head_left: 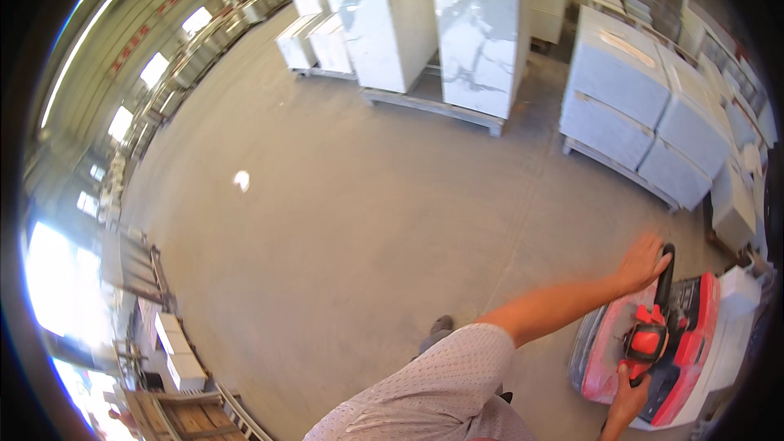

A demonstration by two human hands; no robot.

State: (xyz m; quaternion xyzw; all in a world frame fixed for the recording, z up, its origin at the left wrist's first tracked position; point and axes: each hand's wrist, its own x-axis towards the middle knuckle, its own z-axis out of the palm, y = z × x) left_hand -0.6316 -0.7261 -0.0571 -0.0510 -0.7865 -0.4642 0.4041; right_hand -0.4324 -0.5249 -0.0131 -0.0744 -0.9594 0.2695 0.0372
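Observation:
To my right stands a red and black electric pallet truck (600, 351). Its control handle (649, 341), with red parts and a dark rounded grip, rises over the body. My right hand (629, 396) is closed on the lower side of that handle, thumb against it. Across my front reaches my left arm in a light patterned sleeve. My left hand (641, 265), blurred by motion, lies against the upper end of a black bar (665, 273) on the truck, its fingers stretched out rather than wrapped round.
Tall stacks of white marbled slabs (482, 41) stand on a wooden pallet (437, 106) ahead. White blocks (612, 98) on another pallet are at the right. A wooden crate (184, 416) and white boxes (181, 351) sit at lower left. Concrete floor (343, 220) lies between.

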